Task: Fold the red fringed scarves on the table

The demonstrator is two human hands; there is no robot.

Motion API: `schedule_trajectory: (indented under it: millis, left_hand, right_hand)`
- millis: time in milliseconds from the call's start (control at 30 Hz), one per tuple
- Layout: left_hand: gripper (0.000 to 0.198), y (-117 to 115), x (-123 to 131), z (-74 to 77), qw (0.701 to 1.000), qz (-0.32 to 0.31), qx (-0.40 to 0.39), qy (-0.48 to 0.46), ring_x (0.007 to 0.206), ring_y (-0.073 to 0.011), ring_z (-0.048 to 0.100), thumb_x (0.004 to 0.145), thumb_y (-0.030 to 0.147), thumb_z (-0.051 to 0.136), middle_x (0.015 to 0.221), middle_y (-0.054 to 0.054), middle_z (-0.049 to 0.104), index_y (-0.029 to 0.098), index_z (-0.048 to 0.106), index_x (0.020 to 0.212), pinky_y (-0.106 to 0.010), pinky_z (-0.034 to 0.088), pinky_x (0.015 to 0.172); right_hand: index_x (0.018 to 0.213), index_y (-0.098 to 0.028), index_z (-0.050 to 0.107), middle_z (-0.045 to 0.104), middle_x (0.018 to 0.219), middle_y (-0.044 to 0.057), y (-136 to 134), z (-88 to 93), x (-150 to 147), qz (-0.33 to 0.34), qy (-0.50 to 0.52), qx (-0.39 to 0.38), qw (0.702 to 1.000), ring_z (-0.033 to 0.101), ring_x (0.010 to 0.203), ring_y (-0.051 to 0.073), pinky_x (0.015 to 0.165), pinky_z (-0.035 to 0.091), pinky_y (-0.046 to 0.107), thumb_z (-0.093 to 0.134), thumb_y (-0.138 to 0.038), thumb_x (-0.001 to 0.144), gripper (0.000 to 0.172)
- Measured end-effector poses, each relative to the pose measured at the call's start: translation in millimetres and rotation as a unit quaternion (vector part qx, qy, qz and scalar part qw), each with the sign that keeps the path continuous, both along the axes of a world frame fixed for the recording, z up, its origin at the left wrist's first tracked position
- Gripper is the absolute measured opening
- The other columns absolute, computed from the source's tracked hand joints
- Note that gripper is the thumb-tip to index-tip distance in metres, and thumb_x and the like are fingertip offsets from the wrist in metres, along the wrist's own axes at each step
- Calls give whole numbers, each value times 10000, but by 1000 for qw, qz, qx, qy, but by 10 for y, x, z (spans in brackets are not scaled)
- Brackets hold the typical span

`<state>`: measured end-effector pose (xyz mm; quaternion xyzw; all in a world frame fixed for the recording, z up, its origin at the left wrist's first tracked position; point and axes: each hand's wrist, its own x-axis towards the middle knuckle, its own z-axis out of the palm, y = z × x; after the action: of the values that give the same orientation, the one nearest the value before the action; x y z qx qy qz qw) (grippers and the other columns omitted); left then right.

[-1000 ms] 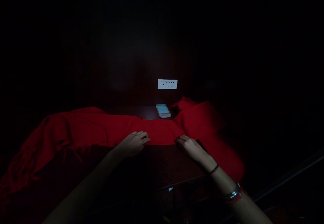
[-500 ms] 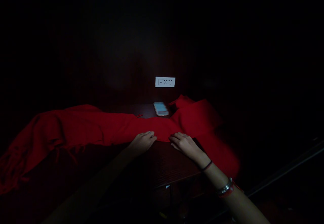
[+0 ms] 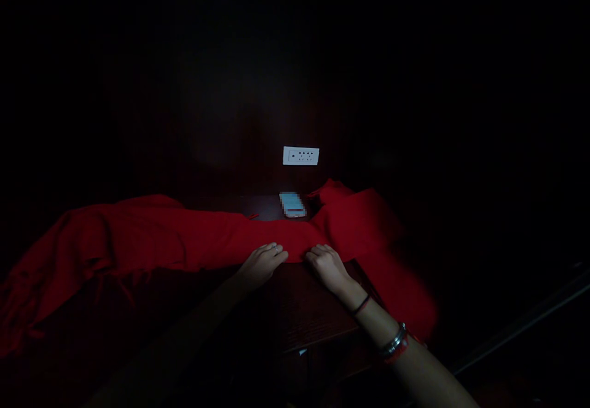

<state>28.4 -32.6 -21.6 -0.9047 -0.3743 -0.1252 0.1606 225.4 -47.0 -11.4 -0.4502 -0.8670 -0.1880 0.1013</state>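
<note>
A long red scarf (image 3: 212, 236) with fringed ends lies across the dark wooden table, its left end hanging down toward the lower left and its right part bunched and draped over the right side. My left hand (image 3: 263, 265), with a ring on one finger, is closed on the scarf's near edge at the middle. A short way to the right, my right hand (image 3: 327, 265) has its fingers curled onto the same edge. The fingertips of both hands are partly hidden against the cloth. Bracelets circle my right wrist and forearm.
A phone (image 3: 292, 204) with a lit, blurred screen lies behind the scarf. On the dark wall above it is a white socket panel (image 3: 301, 156). The wooden table's (image 3: 308, 309) front edge shows below my hands. The surroundings are very dark.
My right hand has shifted slightly left, and its fingers are more curled on the scarf's edge. My left hand stays nearly in place. The whole view has tilted up a little.
</note>
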Motion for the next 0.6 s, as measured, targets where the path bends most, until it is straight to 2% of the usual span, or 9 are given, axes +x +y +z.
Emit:
schedule_trajectory:
  millis: [167, 300, 367, 433, 500, 600]
  left_hand:
    - [228, -4, -36, 52, 999, 4, -37, 0, 810, -171, 461, 759, 76, 342, 872, -45, 519, 183, 521, 853, -280, 377, 706]
    - [323, -42, -160, 128, 990, -49, -129, -39, 831, -144, 453, 733, 49, 323, 882, -24, 503, 214, 526, 923, -253, 372, 743]
    - [341, -69, -215, 156, 981, -68, -165, -71, 853, -132, 450, 726, 57, 323, 892, -16, 502, 218, 521, 952, -246, 360, 784]
    - [299, -88, -240, 168, 976, -73, -180, -96, 892, -131, 446, 748, 113, 338, 926, -20, 504, 210, 519, 966, -249, 343, 825]
    - [279, -91, -228, 156, 976, -66, -178, -107, 985, -142, 417, 786, 222, 348, 1045, -32, 483, 212, 500, 1020, -266, 312, 876]
    - [419, -72, -175, 92, 979, -28, -183, -81, 1173, -203, 249, 805, 411, 313, 1288, -36, 308, 255, 370, 1190, -364, 203, 956]
  right_hand:
    - [826, -168, 554, 572, 792, 43, -17, 17, -2, 24, -18, -17, 999, 489, 756, 147, 686, 337, 258, 394, -180, 814, 160]
    - [895, -158, 552, 575, 862, 57, -81, -23, 31, 41, 24, -65, 997, 502, 815, 145, 705, 373, 245, 352, -164, 826, 212]
    - [971, -154, 539, 567, 954, 69, -151, -69, 55, 40, 75, -89, 992, 496, 890, 138, 767, 374, 246, 307, -172, 841, 266]
    - [1092, -156, 481, 511, 1101, 81, -237, -116, 79, 31, 123, -111, 986, 446, 1015, 149, 864, 335, 282, 293, -227, 849, 316]
    - [1201, -159, 381, 409, 1226, 92, -318, -147, 99, 6, 150, -134, 980, 342, 1133, 187, 935, 268, 353, 305, -334, 840, 409]
    - [1254, -154, 305, 304, 1296, 113, -390, -147, 115, -28, 153, -172, 973, 227, 1199, 224, 959, 216, 411, 294, -460, 811, 539]
